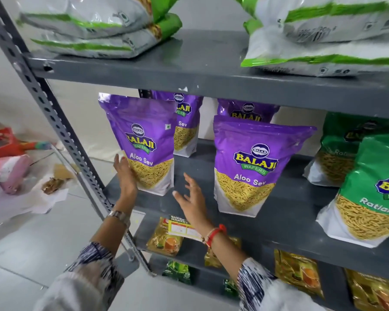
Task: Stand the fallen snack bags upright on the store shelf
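— Grey metal shelf, mid-frame. Purple bags?
— Front left purple bag upright at centre left; three more standing (two behind).
— Hands?
— Left hand open, flat against that bag's lower left edge. Right hand open, fingers spread, clear of it.

open shelf gap between two front purple bags; rear bag possibly blocks back.

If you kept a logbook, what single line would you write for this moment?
left hand: open, against front-left purple bag | right hand: open, empty | purple bags: upright | middle shelf
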